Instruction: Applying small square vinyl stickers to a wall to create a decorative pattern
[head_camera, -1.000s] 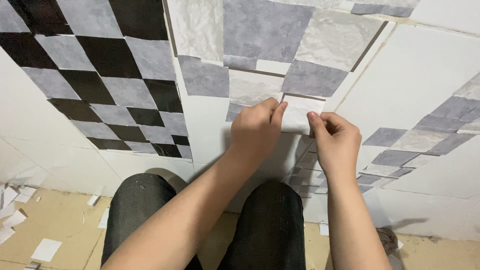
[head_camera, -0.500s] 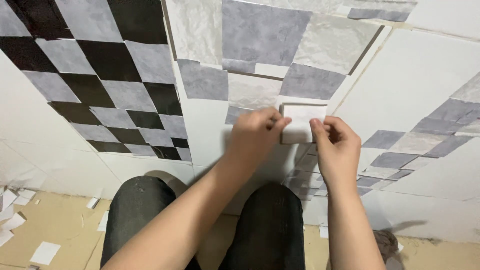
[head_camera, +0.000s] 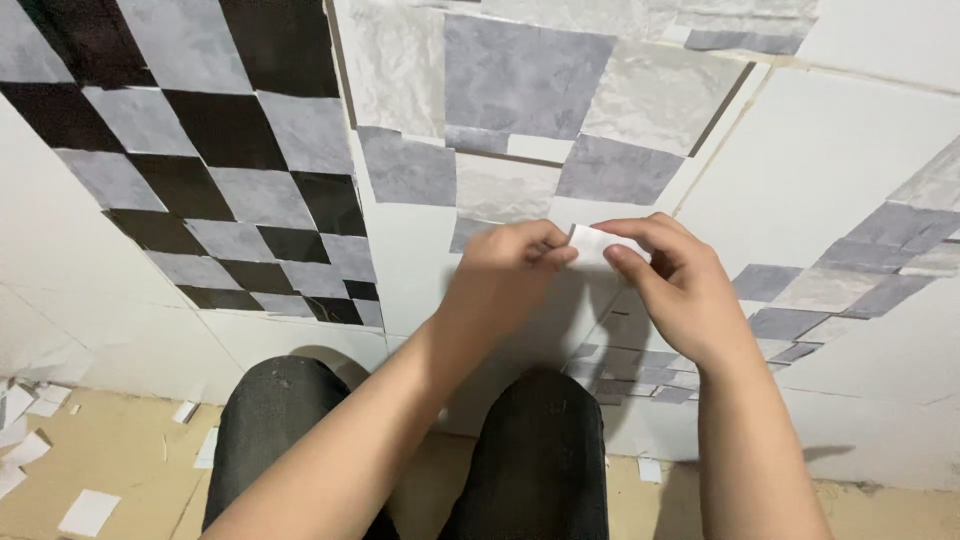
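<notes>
Left hand (head_camera: 505, 275): pinching the left edge of small white paper rectangle (head_camera: 592, 243).
Right hand (head_camera: 680, 285): gripping its right edge.
Paper: hovering over grey-and-white marbled tile panel (head_camera: 520, 120), above black-trousered knees (head_camera: 540, 450).

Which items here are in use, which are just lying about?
In use:
- small white paper piece, pinched between left hand and right hand
- grey-and-white patchwork board behind the hands

Lying about:
- black-and-grey checkered board, untouched
- white paper scraps on the floor
- grey-patched board, far right
</notes>
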